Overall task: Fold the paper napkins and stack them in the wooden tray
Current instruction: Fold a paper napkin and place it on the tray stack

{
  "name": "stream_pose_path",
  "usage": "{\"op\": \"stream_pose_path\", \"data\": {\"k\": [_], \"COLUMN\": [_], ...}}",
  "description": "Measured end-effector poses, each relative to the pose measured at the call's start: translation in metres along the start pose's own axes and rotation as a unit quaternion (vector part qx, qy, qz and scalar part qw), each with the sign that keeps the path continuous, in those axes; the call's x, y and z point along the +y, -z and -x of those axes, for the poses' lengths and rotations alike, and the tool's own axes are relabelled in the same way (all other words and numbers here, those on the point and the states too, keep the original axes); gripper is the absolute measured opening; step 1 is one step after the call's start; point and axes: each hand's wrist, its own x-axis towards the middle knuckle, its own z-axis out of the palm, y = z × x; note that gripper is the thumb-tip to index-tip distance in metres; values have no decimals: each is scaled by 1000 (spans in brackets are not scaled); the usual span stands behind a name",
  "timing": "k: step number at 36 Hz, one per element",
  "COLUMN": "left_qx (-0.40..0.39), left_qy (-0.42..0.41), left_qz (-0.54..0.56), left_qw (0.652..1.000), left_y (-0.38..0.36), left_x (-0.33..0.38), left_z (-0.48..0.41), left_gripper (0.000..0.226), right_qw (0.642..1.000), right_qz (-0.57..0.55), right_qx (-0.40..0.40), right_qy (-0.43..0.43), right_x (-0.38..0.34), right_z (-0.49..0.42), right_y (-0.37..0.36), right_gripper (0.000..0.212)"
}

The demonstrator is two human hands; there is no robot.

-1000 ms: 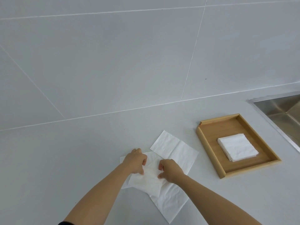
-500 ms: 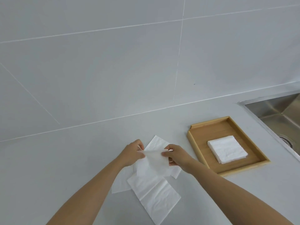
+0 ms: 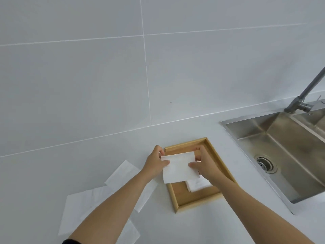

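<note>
Two hands (image 3: 154, 162) (image 3: 204, 165) holding folded napkin (image 3: 179, 169), above wooden tray (image 3: 193, 199)

Both bare forearms reached forward and converged, the left hand (image 3: 155, 162) and right hand (image 3: 202, 164) facing each other with fingers curled, each pinching one side of a folded napkin (image 3: 179, 167) between thumb and fingertips.
</note>
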Motion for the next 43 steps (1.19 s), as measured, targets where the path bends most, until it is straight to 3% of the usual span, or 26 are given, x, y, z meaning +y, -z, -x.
{"op": "stream_pose_path", "data": {"k": [4, 9, 13, 18, 38, 43], "left_qx": [0, -4, -14, -9, -15, 27], "left_qy": [8, 17, 22, 27, -22, -59], "left_qz": [-13, -22, -53, -85, -251, -318], "left_qw": [1000, 1000, 998, 996, 968, 946], "left_y": [-33, -61, -77, -90, -91, -60], "left_x": [2, -3, -9, -12, -11, -6], "left_z": [-11, -21, -26, -28, -17, -12], "left_gripper": [37, 35, 11, 26, 37, 44], "right_qw": [1000, 994, 991, 987, 937, 933], "right_qz": [20, 104, 128, 153, 345, 358], "right_qx": [21, 19, 16, 14, -37, -20], "right_qy": [1, -12, -29, -51, -37, 41], "right_x": [16, 39, 54, 63, 59, 30], "right_z": [-9, -18, -24, -31, -36, -36], "right_y": [29, 51, 58, 62, 61, 52], "right_gripper": [41, 29, 36, 21, 47, 51]}}
